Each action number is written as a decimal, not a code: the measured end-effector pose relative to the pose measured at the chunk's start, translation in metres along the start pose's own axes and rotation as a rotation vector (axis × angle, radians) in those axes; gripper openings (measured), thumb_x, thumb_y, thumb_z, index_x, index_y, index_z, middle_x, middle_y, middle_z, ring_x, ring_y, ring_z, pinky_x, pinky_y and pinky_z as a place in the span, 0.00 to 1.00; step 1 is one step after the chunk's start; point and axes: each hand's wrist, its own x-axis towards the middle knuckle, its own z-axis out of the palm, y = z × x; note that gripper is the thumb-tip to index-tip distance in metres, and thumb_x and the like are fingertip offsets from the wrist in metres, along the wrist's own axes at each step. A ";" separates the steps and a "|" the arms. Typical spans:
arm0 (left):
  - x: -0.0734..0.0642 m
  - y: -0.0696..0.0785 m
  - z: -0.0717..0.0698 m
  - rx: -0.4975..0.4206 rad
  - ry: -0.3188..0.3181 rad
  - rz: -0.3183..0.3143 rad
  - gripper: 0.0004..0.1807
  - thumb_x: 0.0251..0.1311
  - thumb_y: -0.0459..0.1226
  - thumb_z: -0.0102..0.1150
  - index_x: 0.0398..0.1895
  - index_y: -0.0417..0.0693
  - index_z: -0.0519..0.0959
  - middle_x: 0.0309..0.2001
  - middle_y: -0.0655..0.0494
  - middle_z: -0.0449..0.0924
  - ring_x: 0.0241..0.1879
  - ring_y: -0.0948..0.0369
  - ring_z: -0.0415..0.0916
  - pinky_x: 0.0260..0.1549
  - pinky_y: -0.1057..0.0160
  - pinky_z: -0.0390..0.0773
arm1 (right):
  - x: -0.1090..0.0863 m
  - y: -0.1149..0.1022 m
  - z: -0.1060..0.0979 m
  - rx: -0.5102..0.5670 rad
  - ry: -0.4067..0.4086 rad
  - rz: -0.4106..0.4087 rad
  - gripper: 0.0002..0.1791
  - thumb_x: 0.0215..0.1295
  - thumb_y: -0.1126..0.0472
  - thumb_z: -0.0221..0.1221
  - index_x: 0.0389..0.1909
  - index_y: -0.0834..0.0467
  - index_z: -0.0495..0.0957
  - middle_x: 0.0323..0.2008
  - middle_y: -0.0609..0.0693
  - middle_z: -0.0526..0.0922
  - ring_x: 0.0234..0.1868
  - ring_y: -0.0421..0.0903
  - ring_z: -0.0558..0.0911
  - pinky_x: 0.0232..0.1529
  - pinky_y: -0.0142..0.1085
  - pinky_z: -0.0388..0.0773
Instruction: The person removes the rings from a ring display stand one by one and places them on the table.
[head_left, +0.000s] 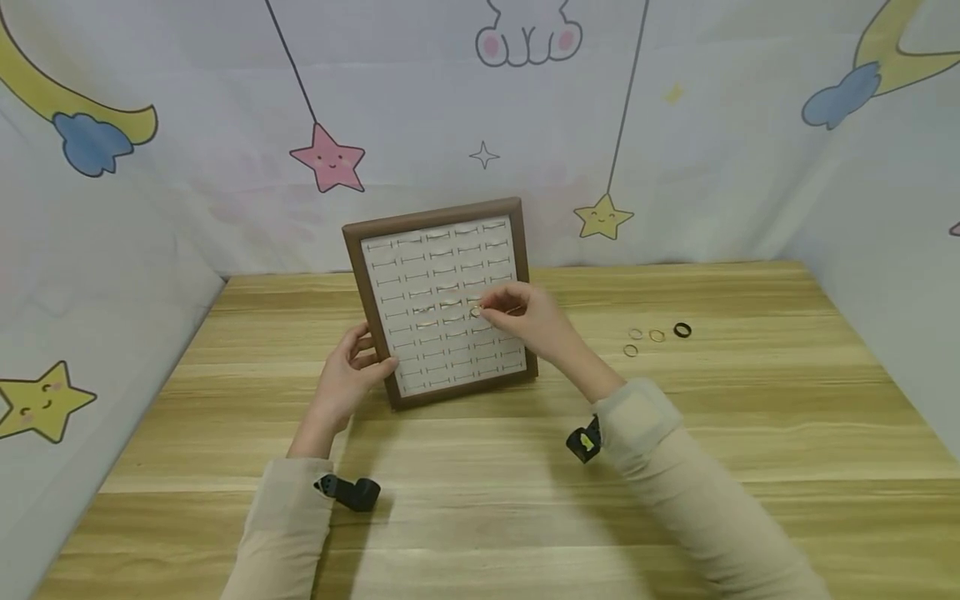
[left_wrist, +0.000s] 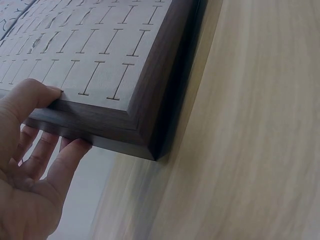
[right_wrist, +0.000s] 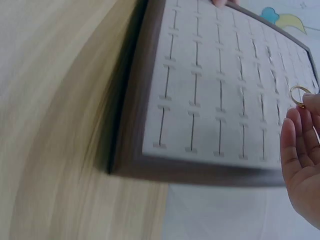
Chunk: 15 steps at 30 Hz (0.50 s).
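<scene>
A ring display board [head_left: 431,219] with a brown wooden frame and a white slotted pad [right_wrist: 205,132] leans back, raised at a tilt over the table. My left hand [head_left: 348,377] grips its left edge, the thumb on the front and the fingers behind, as the left wrist view shows. Between thumb and fingertips my right hand [head_left: 536,323] pinches a gold ring [right_wrist: 292,94], held close before the pad, right of its middle. Whether the ring touches a slot I cannot tell. Some slots in the middle and upper rows appear to hold thin rings.
Several loose rings lie on the wooden table [head_left: 480,517] right of the board, among them a black ring [head_left: 682,337] and a gold one [head_left: 663,337]. A printed cloth [head_left: 420,125] with stars hangs behind the table and at both sides.
</scene>
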 end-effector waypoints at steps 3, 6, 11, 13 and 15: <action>0.000 0.000 0.001 0.001 0.001 0.000 0.41 0.63 0.34 0.57 0.75 0.49 0.48 0.68 0.41 0.60 0.66 0.45 0.63 0.62 0.48 0.68 | -0.004 0.004 -0.017 -0.019 0.024 0.054 0.10 0.64 0.62 0.61 0.43 0.63 0.80 0.42 0.58 0.84 0.38 0.42 0.80 0.40 0.29 0.77; 0.000 0.000 0.001 0.002 0.002 0.002 0.41 0.63 0.34 0.57 0.76 0.50 0.48 0.68 0.41 0.60 0.66 0.45 0.63 0.62 0.47 0.67 | -0.009 0.010 -0.034 -0.045 0.046 0.108 0.11 0.65 0.60 0.60 0.44 0.61 0.80 0.43 0.57 0.84 0.38 0.40 0.79 0.40 0.29 0.76; 0.001 -0.001 0.001 0.002 0.007 0.002 0.41 0.63 0.34 0.57 0.75 0.49 0.48 0.68 0.41 0.60 0.66 0.45 0.63 0.63 0.47 0.67 | -0.016 0.024 -0.061 -0.097 0.069 0.146 0.13 0.66 0.58 0.59 0.46 0.62 0.79 0.44 0.57 0.82 0.39 0.44 0.78 0.40 0.31 0.76; 0.001 -0.001 0.001 0.000 0.010 0.000 0.41 0.63 0.34 0.58 0.75 0.49 0.48 0.68 0.41 0.60 0.66 0.45 0.62 0.63 0.47 0.67 | -0.020 0.029 -0.071 -0.116 0.077 0.163 0.14 0.67 0.57 0.58 0.46 0.62 0.79 0.43 0.55 0.82 0.41 0.46 0.78 0.40 0.32 0.75; 0.002 -0.001 0.001 -0.002 0.010 -0.002 0.41 0.63 0.34 0.58 0.75 0.50 0.48 0.68 0.41 0.60 0.67 0.45 0.62 0.63 0.47 0.67 | -0.024 0.034 -0.080 -0.136 0.081 0.184 0.15 0.67 0.55 0.58 0.47 0.62 0.78 0.42 0.53 0.82 0.41 0.46 0.78 0.41 0.32 0.75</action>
